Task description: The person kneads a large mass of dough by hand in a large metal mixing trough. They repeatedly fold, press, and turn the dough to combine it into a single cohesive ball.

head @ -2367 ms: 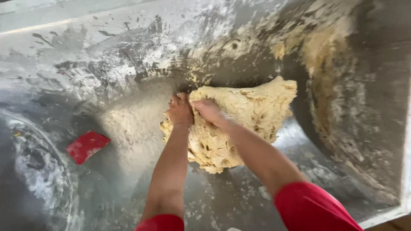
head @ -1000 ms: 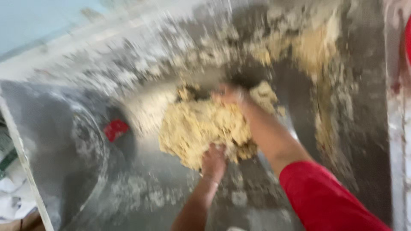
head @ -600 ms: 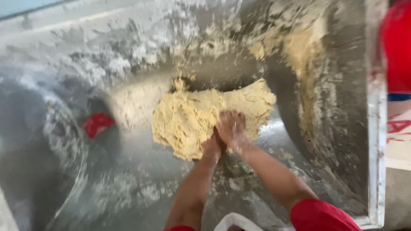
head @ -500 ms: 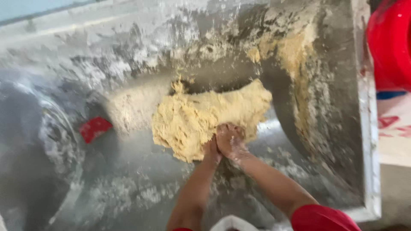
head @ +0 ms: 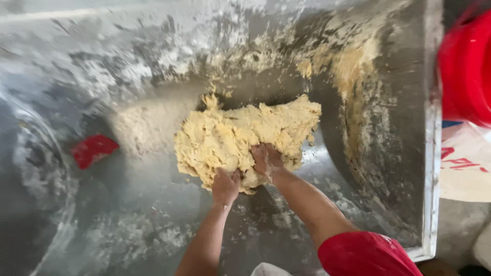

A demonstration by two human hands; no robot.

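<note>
Floured steel trough (head: 399, 153); both hands, left (head: 225, 186) and right (head: 267, 159), side by side, fingers gripping dough mass (head: 240, 138) near edge.

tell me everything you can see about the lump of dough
The dough is one big pale yellow lump, rough and shaggy, with torn, crumbly edges. It lies in the middle of a floured metal trough, near smears stuck on the wall. The left hand and right hand both press into its near edge.
</note>
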